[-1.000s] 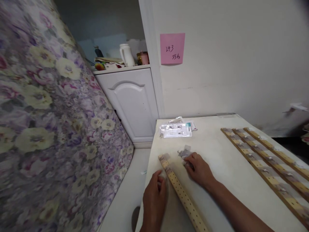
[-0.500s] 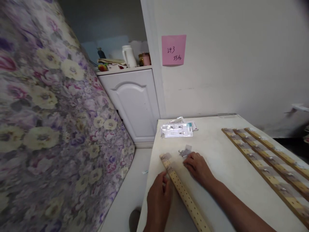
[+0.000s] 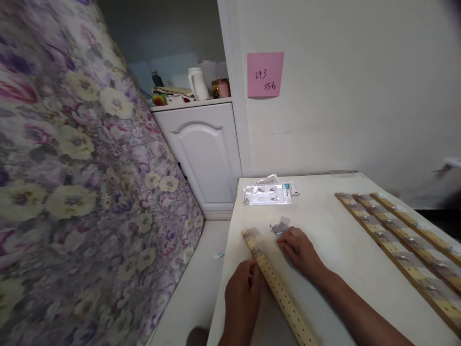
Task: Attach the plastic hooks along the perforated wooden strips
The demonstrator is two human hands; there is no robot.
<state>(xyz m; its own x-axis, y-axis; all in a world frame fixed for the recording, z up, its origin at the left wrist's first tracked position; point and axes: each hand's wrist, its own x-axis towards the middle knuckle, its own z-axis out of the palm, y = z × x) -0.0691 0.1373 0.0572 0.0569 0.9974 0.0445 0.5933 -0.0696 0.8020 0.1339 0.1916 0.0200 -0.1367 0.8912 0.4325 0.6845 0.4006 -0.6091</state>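
Note:
A long pale wooden strip [image 3: 281, 293] with rows of small dark holes lies slantwise on the white table. Clear plastic pieces [image 3: 252, 238] sit over its far end. My left hand [image 3: 243, 293] is beside the strip's left edge, fingers curled in and thumb against them; whatever is between them is hidden. To the right of the strip, my right hand [image 3: 297, 247] rests low over the table with its fingers bunched together. Its fingertips are close to a small pile of clear and greyish pieces [image 3: 280, 227]. I cannot make out anything inside the right fingers.
Clear blister packs [image 3: 267, 194] with small metal parts lie at the table's back left. Three wooden strips [image 3: 391, 247] with plastic-covered metal pieces line the right side. A flowered curtain [image 3: 90, 192] hangs left, beside a white cabinet [image 3: 203, 154]. A pink note [image 3: 265, 74] is on the wall.
The view has shifted slightly, so everything appears a little further right. My left fingers have drawn closer together and nearer the strip. My right hand has stayed almost in place by the pile.

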